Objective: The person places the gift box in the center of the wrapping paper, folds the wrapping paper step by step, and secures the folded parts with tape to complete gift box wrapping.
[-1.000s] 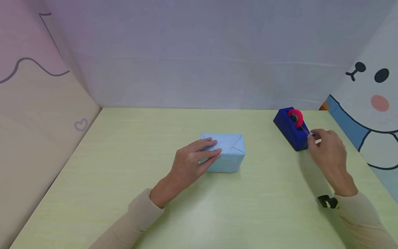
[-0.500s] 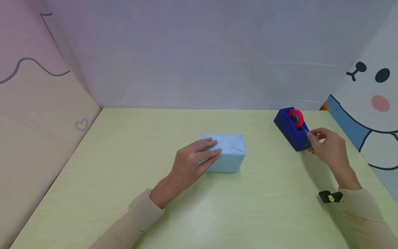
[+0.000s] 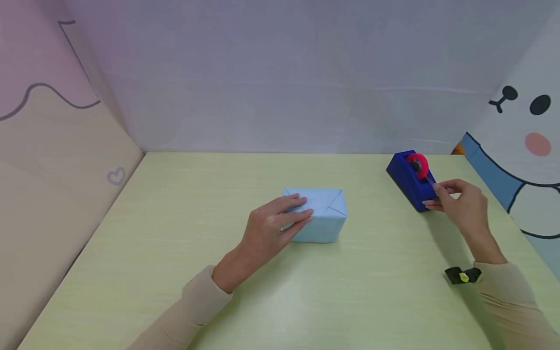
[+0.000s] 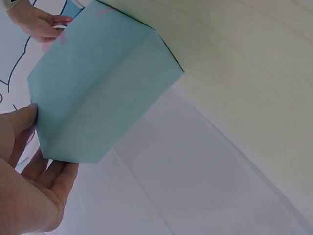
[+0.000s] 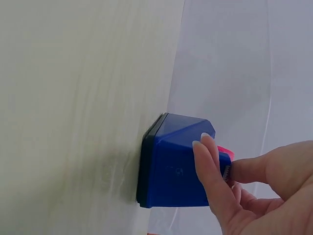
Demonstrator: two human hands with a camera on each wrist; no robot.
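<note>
A small box wrapped in light blue paper sits mid-table, its folded flaps uppermost. My left hand rests on its left part, with the fingers fairly straight across the top. In the left wrist view, the thumb and fingertips touch the upper edges of the box. To the right stands a dark blue tape dispenser carrying a pink-red tape roll. At the dispenser's front end, my right hand pinches the tape by the cutter. Some right fingers extend along the dispenser's side.
The pale yellow-green table carries both things. A lilac sheet rises behind it, with printed panels at the left and right. A dark strap piece with a yellow mark hangs by the right cuff.
My right hand has shifted slightly at the dispenser's front, and its lower fingers have stretched forward beside the dispenser. The left hand and the box stay in place.
</note>
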